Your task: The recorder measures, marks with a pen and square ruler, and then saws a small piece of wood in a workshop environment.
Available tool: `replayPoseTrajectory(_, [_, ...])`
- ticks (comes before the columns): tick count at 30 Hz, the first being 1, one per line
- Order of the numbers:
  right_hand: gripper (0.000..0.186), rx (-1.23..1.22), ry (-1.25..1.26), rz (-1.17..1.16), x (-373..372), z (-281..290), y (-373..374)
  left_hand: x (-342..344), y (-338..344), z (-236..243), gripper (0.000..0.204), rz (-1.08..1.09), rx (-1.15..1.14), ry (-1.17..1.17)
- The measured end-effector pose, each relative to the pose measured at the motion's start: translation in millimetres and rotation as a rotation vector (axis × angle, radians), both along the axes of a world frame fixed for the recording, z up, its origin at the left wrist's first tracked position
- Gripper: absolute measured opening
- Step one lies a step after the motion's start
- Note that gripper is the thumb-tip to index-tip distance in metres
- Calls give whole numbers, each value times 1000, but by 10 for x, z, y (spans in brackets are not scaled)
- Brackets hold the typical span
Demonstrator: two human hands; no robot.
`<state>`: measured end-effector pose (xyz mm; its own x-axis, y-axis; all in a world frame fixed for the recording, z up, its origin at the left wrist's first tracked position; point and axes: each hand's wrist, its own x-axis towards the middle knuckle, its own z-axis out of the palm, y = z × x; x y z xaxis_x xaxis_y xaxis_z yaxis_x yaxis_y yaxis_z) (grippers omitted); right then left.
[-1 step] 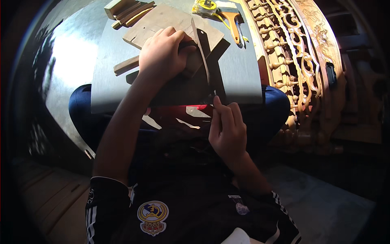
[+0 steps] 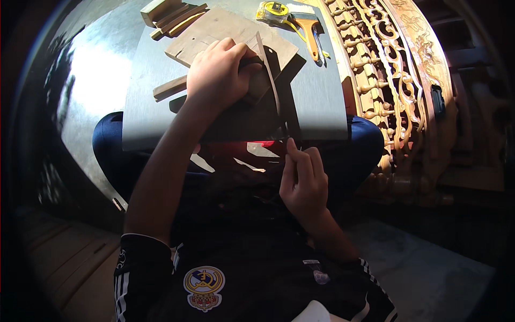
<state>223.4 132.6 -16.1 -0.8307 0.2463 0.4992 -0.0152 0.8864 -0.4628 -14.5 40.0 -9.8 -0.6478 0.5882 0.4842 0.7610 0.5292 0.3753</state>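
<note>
My left hand (image 2: 217, 72) is closed round a dark wooden block (image 2: 256, 88) on the grey board (image 2: 316, 110), over a flat wooden board (image 2: 193, 35). A long, thin saw-like blade (image 2: 272, 80) stands along the block's right side, beside the fingers of my left hand. My right hand (image 2: 303, 177) is closed at the blade's lower end, by the grey board's front edge; its grip there is partly in shadow. A short wooden strip (image 2: 169, 88) lies left of my left hand.
Several wood offcuts (image 2: 177, 19) lie at the back left. A yellow tape measure (image 2: 273, 12) and an orange-handled brush (image 2: 310, 35) lie at the back right. Carved, turned wooden furniture (image 2: 407, 70) stands along the right. My knees (image 2: 365, 139) sit under the grey board's sides.
My right hand and the blade have moved a little down, toward my body. My left hand stays on the block; the whole view has shifted slightly.
</note>
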Motion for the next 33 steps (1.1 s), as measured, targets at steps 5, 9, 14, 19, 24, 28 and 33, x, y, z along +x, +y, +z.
replayPoseTrajectory(5, [33, -47, -36, 11, -4, 102, 39, -16, 11, -41, 23, 5, -6, -37])
replayPoseTrajectory(9, [31, -72, 9, 43, -327, 58, 200, -2, -21, -7, 22, -21, 21, -39])
replayPoseTrajectory(14, [27, -75, 6, 70, -681, 100, 329, 11, -12, 27, 25, 5, -38, -79])
replayPoseTrajectory(19, [28, 3, -12, 41, -804, 6, 247, 25, -19, 38, 23, 12, -29, -45])
replayPoseTrajectory(24, [34, 13, -98, 69, -218, 139, 179, 41, -18, 9, 23, 63, -11, -39])
replayPoseTrajectory(28, [41, 65, -97, 59, 81, 101, 229, 54, 9, 8, 24, -11, -33, -9])
replayPoseTrajectory(33, [44, 24, -134, 112, -378, 120, 242, 11, -32, 50, 20, -90, -9, -109])
